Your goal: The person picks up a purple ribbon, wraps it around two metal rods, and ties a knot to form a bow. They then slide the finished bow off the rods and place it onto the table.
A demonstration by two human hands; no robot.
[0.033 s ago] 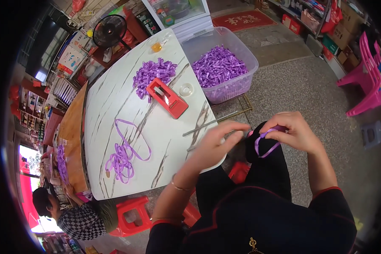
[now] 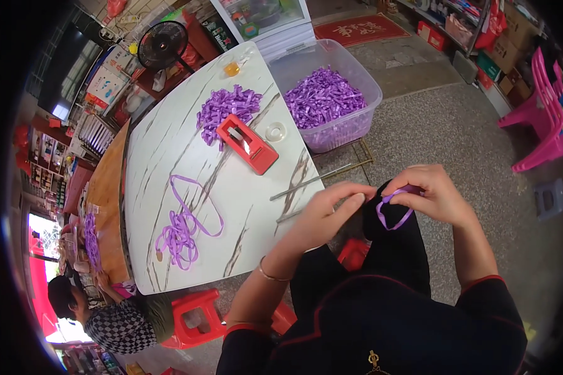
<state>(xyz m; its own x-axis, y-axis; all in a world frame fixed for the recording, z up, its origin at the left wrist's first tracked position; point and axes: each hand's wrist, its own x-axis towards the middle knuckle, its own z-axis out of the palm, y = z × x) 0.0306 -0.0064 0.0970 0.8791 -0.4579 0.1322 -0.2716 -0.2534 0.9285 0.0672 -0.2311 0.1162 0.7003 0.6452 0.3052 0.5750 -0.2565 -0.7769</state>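
Observation:
Over my lap, my right hand pinches a purple ribbon bent into a small loop that hangs below the fingers. Beside it on the left, my left hand reaches across with its fingertips close to those of the right. Its thumb and fingers are drawn together; anything between them is too small or hidden to name. On the marble-patterned table lies a loose tangle of long purple ribbon. A pile of short purple ribbon pieces sits farther back, next to a red tape dispenser.
A clear plastic bin full of purple ribbon pieces stands beyond the table's right edge. Near it are a roll of clear tape and a thin metal rod. Another person sits at left by red stools. Pink chairs stand right.
My left hand has shifted slightly right, its thumb and fingers now closer to my right hand. My right hand and the ribbon loop have barely moved.

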